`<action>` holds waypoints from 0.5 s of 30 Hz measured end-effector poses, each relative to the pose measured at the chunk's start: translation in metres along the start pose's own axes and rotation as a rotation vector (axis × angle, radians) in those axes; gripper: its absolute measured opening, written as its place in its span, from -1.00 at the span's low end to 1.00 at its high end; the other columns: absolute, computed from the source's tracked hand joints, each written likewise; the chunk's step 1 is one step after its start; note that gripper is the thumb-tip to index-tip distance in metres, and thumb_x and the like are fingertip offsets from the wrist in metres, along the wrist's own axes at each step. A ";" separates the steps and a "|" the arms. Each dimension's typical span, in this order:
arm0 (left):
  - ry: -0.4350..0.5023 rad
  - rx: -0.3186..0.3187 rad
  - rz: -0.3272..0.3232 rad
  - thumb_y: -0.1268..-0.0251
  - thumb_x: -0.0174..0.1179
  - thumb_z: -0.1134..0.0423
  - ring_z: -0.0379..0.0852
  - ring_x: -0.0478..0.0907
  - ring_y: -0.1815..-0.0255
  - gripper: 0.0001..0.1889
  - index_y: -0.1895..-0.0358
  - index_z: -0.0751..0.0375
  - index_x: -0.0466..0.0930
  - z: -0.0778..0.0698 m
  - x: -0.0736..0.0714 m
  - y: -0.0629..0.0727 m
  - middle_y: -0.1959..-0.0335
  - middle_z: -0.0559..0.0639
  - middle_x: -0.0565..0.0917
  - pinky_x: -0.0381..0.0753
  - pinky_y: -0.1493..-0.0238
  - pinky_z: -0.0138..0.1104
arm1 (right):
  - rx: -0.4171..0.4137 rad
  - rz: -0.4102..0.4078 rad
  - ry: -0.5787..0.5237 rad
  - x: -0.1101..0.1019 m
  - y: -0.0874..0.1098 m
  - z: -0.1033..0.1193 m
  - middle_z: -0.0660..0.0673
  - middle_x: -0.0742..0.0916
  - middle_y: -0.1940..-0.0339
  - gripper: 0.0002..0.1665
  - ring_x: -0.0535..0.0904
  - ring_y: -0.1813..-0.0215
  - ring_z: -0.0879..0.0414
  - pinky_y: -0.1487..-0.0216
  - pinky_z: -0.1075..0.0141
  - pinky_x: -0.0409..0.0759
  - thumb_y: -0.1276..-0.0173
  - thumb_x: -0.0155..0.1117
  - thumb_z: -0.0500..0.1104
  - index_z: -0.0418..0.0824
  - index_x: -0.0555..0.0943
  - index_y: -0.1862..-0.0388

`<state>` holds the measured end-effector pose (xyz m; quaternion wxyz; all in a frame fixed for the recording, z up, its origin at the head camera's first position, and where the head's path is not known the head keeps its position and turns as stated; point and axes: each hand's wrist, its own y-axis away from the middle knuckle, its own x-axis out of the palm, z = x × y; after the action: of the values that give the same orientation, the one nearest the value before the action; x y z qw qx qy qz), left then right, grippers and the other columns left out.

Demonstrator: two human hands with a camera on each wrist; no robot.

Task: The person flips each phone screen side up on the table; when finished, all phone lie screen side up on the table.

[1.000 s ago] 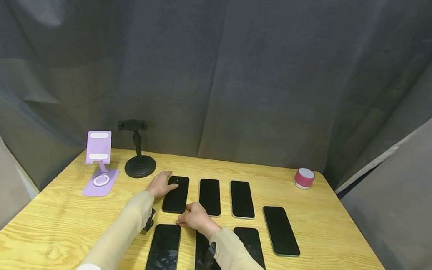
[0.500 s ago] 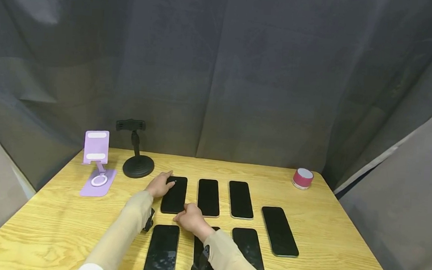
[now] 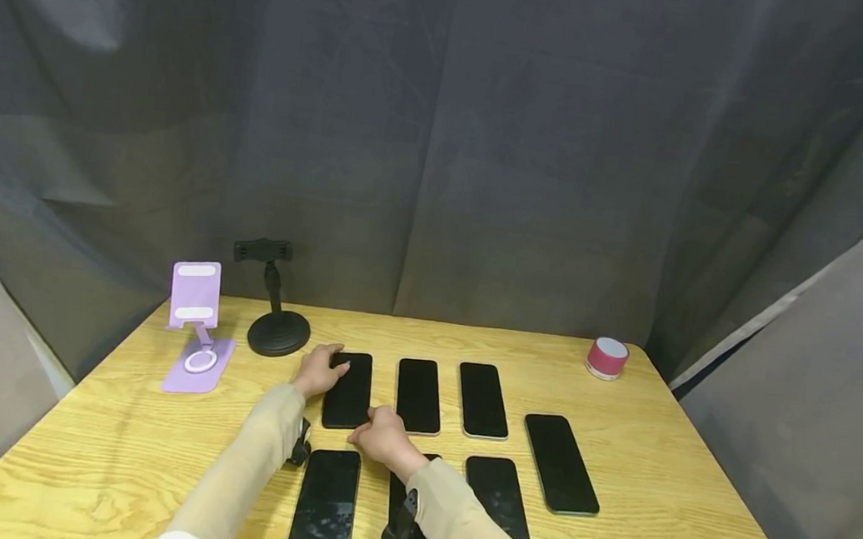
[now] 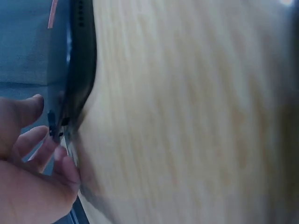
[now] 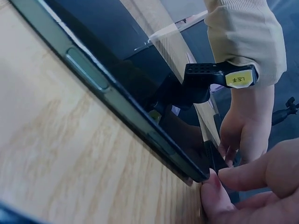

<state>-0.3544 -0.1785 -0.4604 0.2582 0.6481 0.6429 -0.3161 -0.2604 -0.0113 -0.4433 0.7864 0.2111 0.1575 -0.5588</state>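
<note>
A black smartphone lies screen up at the left end of the far row on the wooden table. My left hand holds its left side, with the thumb over the screen edge and the fingers along the far left side. At the near right corner, my right hand has thumb and index finger close together in a pinch. The right wrist view shows that thumb and finger just beyond a nearer smartphone. The left wrist view shows the left hand beside the held phone's dark edge.
More smartphones lie flat: two in the far row, one at right, several in the near row. A purple phone stand and black stand are at back left, a pink cylinder at back right.
The held phone has slid slightly left and towards me, and now lies straighter. My right hand has shifted a little left with it; the left hand stays at its side.
</note>
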 end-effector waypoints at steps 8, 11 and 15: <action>0.028 0.030 -0.094 -0.16 0.33 0.30 0.37 0.41 -0.13 -0.37 -0.27 0.50 0.35 -0.002 -0.003 0.002 -0.12 0.50 0.44 0.42 -0.20 0.09 | -0.016 0.009 0.017 -0.001 -0.001 0.000 -0.10 0.66 0.59 -0.37 0.30 0.66 0.18 0.51 0.41 0.22 -0.24 0.24 -0.40 -0.60 0.34 -0.27; 0.052 -0.008 -0.092 -0.10 0.38 0.32 0.39 0.41 -0.17 -0.29 -0.30 0.52 0.28 -0.002 -0.005 0.003 -0.16 0.53 0.44 0.44 -0.20 0.07 | -0.018 0.018 0.018 0.000 -0.001 0.000 -0.11 0.65 0.61 -0.39 0.27 0.67 0.18 0.51 0.41 0.21 -0.25 0.24 -0.40 -0.59 0.36 -0.26; 0.121 -0.112 -0.090 -0.09 0.39 0.30 0.39 0.38 -0.23 -0.18 -0.37 0.53 0.15 -0.005 -0.006 0.005 -0.21 0.52 0.42 0.42 -0.24 0.06 | -0.020 0.022 0.025 0.000 -0.001 -0.001 -0.32 0.72 0.29 -0.53 0.21 0.71 0.20 0.54 0.41 0.20 -0.26 0.22 -0.39 -0.59 0.48 -0.13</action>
<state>-0.3486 -0.1793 -0.4526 0.2404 0.6212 0.7024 -0.2511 -0.2618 -0.0114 -0.4445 0.7926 0.2119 0.1702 -0.5457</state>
